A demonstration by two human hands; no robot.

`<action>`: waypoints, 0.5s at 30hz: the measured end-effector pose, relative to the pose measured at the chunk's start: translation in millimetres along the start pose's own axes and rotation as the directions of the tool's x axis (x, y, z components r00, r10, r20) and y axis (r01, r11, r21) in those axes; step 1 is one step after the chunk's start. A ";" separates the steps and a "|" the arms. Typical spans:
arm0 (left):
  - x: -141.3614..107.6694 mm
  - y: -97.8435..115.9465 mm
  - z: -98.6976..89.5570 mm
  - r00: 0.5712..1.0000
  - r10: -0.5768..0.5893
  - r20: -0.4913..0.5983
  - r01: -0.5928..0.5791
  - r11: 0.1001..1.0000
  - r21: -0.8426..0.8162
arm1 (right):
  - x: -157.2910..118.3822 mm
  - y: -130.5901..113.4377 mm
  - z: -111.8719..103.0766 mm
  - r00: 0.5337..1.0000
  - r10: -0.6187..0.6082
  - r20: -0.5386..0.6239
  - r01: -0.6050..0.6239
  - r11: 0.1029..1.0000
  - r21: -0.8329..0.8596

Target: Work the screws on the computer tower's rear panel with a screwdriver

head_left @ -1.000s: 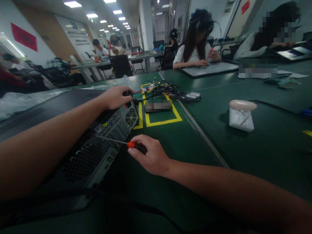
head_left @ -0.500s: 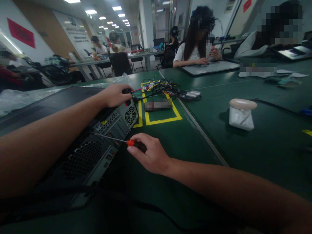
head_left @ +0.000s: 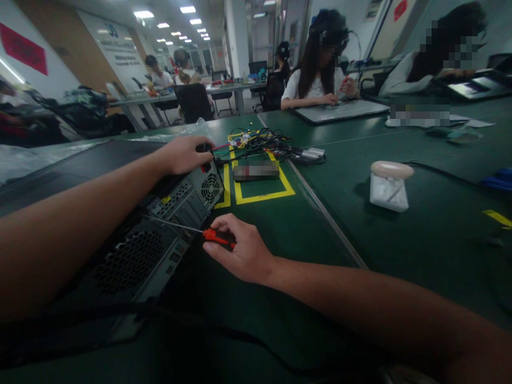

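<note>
Head view: the work sits partway, as far as can be judged, with a screwdriver (head_left: 208, 234) set to the rear panel of a desktop computer case (head_left: 154, 250) that lies on its side across the green table (head_left: 288, 229). The broad cover (head_left: 92, 162) is in place and no loose screw can be made out, so whatever the blade is at seems unfinished (the tip is lost in shadow, and whether it sits in a screw head I cannot tell). The right hand (head_left: 246, 253) is closed around the handle, thumb and fingers pinching it; the left hand (head_left: 186, 154) curls over the case's far corner, though its fingertips are partly hidden and I cannot tell whether it grips or merely rests. The handle is red and black, apparently moulded plastic, and the shaft is slim, straight, bright metal. The panel is grey sheet metal, with a honeycomb grille (head_left: 130, 261) at the near end, long slot covers in the middle and a round fan grille (head_left: 210, 188) at the far end. Crinkled clear plastic (head_left: 24, 162) lies beyond the smooth, dark cover; a tangle of thin cables (head_left: 266, 143) heaps past the far end.
</note>
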State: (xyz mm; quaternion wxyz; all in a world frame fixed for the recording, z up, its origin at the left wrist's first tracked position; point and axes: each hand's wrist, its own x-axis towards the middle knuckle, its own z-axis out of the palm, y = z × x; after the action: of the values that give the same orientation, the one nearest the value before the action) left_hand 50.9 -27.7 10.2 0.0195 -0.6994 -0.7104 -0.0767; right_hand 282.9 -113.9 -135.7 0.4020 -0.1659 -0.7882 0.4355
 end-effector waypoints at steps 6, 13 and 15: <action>0.8 -0.4 0.3 1.000 -0.009 -0.012 0.009 1.000 0.010 | 2.2 1.0 -0.9 0.999 -0.034 0.004 0.034 0.999 0.002; 0.7 0.5 -0.2 1.000 -0.020 -0.010 0.020 1.000 0.010 | 2.2 1.0 -0.4 1.000 -0.020 0.004 0.020 1.000 0.003; 0.6 0.9 -0.3 1.000 -0.022 -0.009 0.022 1.000 0.008 | 2.2 0.8 -0.2 1.000 -0.019 0.000 0.019 1.000 0.002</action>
State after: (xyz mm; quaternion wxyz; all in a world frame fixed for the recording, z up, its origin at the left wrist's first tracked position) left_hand 51.7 -27.1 10.6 0.0245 -0.6911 -0.7182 -0.0772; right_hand 281.6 -112.0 -135.2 0.4062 -0.1578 -0.7893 0.4326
